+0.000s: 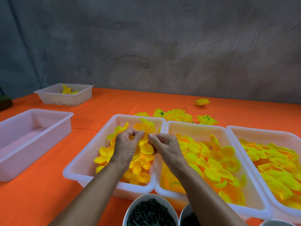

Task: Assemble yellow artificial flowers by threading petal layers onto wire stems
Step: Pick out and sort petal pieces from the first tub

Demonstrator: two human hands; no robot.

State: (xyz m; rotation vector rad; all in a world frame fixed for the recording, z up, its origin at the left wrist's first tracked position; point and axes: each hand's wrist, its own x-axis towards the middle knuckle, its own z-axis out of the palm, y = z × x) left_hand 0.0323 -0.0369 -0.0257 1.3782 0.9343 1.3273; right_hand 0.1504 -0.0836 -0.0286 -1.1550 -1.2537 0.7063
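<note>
My left hand [126,146] and my right hand [165,146] meet above a white tray [81,167] of yellow petal layers. Both pinch the same yellow petal layer [145,145] between thumb and fingers, the left at its upper left, the right at its upper right edge. No wire stem shows between my fingers. Two more white trays, the middle one [195,126] and the right one [260,131], hold loose yellow petals. A round bowl [149,211] of dark green stem pieces stands at the front edge.
Finished yellow flowers [177,115] lie on the orange tablecloth [40,201] behind the trays, one apart [202,102]. An empty white tray [31,137] sits left, a smaller tray [65,95] with a few petals far left. A second bowl [187,214] stands at the front.
</note>
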